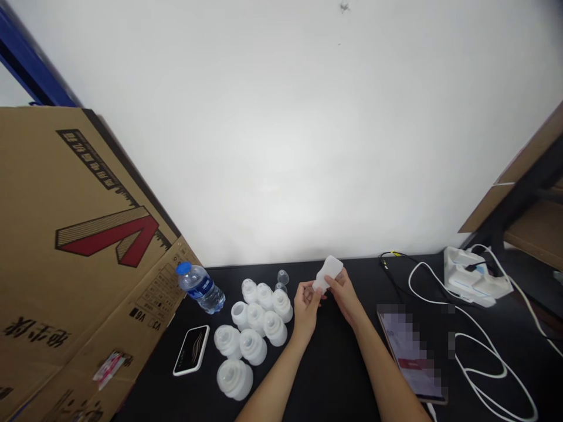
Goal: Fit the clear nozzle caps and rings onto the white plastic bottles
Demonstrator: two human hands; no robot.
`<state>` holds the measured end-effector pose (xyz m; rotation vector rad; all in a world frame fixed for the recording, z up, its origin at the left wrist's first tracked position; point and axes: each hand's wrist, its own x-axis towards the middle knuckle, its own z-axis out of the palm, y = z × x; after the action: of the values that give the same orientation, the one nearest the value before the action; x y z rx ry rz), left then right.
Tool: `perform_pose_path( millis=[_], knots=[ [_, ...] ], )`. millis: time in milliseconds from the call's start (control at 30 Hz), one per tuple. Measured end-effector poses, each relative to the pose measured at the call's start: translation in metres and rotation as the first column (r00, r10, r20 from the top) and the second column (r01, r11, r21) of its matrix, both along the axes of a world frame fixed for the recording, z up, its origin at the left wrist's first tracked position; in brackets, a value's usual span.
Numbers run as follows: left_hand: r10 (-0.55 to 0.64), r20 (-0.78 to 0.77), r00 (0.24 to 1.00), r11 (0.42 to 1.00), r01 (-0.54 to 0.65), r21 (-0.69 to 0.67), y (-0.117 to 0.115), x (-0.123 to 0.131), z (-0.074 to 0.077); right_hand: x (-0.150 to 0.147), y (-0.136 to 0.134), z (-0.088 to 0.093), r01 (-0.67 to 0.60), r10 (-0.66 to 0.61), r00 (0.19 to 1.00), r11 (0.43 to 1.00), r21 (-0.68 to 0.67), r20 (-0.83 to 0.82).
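A small white bottle (329, 271) is tilted between my two hands above the black table. My left hand (307, 308) has its fingers closed around the narrow lower end. The fingers of my right hand (345, 293) press on the side of its body. Left of my hands, several white bottles (253, 346) stand close together, most with clear domed caps; one at the back shows an open round mouth (240, 313). Two small clear caps (282, 277) lie behind the group, near my left hand.
A blue-capped water bottle (202, 288) and a phone (192, 350) are at the left, beside a big cardboard box (79, 264). On the right lie a tablet (411, 354), white cables (484, 337) and a white power device (472, 275). A white wall (281, 146) rises behind the table (325, 375).
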<state>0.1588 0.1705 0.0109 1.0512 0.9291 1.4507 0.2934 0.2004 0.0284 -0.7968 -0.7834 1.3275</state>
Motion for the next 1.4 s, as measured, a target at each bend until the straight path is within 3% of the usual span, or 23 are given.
perform_pose_path(
  millis=[133,367,600,833,1033,1267,1400],
  knots=[
    [-0.006,0.005,1.0,1.0,0.006,-0.003,0.0,0.0,0.001,-0.001,-0.002,0.003,-0.066,0.066,0.998,0.998,0.009,-0.007],
    [0.055,-0.002,0.999,0.998,-0.055,0.035,-0.001,0.001,0.0,0.0,0.003,-0.004,0.056,-0.057,0.997,0.998,0.024,0.05],
    [-0.005,-0.03,1.0,1.0,0.006,0.01,-0.001,-0.001,0.003,-0.002,-0.009,0.01,-0.102,0.102,0.995,0.994,0.024,0.018],
    [0.035,-0.044,0.998,0.998,-0.033,0.048,0.0,-0.001,-0.002,-0.002,-0.002,0.002,0.019,-0.018,0.999,1.0,-0.015,0.052],
    [-0.011,-0.042,0.999,1.0,0.011,0.006,0.002,-0.001,-0.002,0.0,-0.005,0.004,-0.075,0.075,0.997,0.997,0.013,-0.017],
    [0.036,-0.025,0.999,0.998,-0.034,0.061,0.001,-0.001,-0.002,0.001,0.001,0.001,0.002,-0.005,0.998,0.999,0.039,0.06],
    [-0.002,0.019,1.0,1.0,0.002,-0.011,0.002,-0.001,-0.003,0.0,0.0,0.003,0.015,-0.017,0.997,0.999,0.04,0.069]
  ],
)
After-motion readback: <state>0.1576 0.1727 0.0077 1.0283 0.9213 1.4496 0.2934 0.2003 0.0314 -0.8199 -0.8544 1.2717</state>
